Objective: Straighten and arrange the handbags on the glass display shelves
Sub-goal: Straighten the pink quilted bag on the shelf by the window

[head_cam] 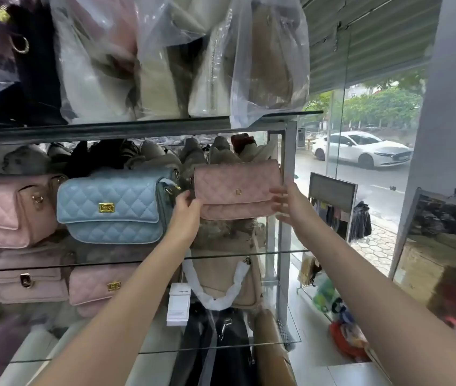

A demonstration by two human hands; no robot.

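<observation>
A pink quilted flap handbag (236, 188) is held up above the right end of the middle glass shelf (282, 252). My left hand (186, 211) grips its left edge, thumb in front. My right hand (288, 201) holds its right edge with fingers spread along the side. To its left stands a light blue quilted bag (112, 207) with a gold clasp, and further left a pink quilted bag (4, 213). On the shelf below sit two pink bags (26, 280) (98, 288) and a beige bag (226, 280) with a white wrapped handle.
Bags in clear plastic wraps (268, 57) crowd the top shelf (137, 126). A metal upright (286, 190) frames the shelves on the right. A white tag (178, 303) hangs below. Right of the shelves are a glass shopfront, a mirror (441, 257) and a street with a white car (360, 149).
</observation>
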